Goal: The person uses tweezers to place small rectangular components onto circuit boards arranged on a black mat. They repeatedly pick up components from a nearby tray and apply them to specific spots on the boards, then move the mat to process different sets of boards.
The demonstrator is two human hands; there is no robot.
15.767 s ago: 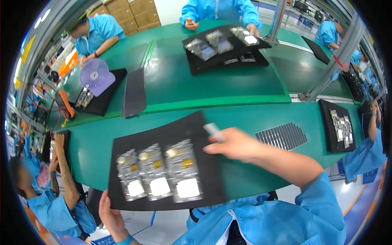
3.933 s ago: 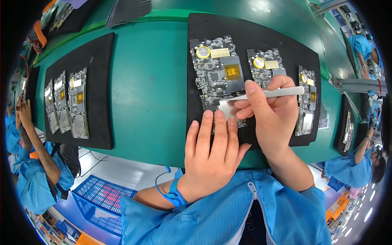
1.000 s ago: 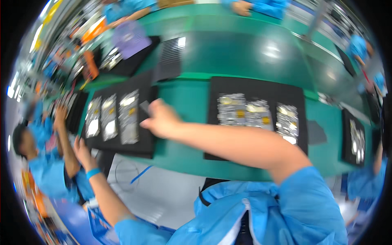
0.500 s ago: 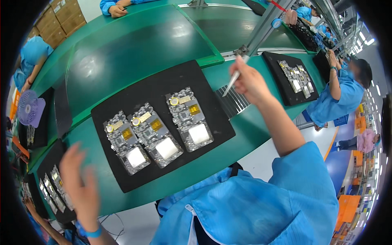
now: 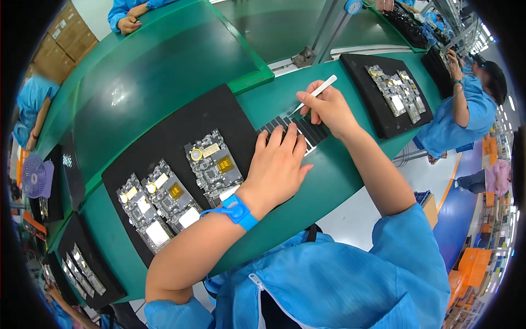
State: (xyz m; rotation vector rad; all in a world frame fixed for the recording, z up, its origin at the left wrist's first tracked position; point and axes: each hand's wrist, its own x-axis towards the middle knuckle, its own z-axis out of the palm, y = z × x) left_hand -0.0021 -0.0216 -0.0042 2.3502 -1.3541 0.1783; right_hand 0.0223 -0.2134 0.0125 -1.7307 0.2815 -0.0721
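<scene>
My left hand (image 5: 280, 162) lies with spread fingers on a sheet of dark strips (image 5: 314, 133), at the right edge of a black foam mat (image 5: 211, 107). White tweezers (image 5: 318, 94) are pinched in my right hand (image 5: 330, 109), their tip down at the sheet's far edge. Whether the tip grips a strip is too small to tell. On the mat lie a left circuit board (image 5: 145, 213), a middle circuit board (image 5: 172, 192) and a right circuit board (image 5: 211, 167), the last partly hidden by my left wrist. A blue strap circles that wrist.
Another black mat (image 5: 356, 74) with circuit boards (image 5: 395, 88) lies to the right, near a co-worker (image 5: 463, 118). At the left, a further mat (image 5: 104, 257) bears boards. A metal post (image 5: 329, 33) rises beyond my right hand. A purple fan (image 5: 37, 178) stands far left.
My left hand has swung from the far left across the mat onto the strip sheet. My right hand has lowered the tweezers to the sheet. The view has shifted slightly.
</scene>
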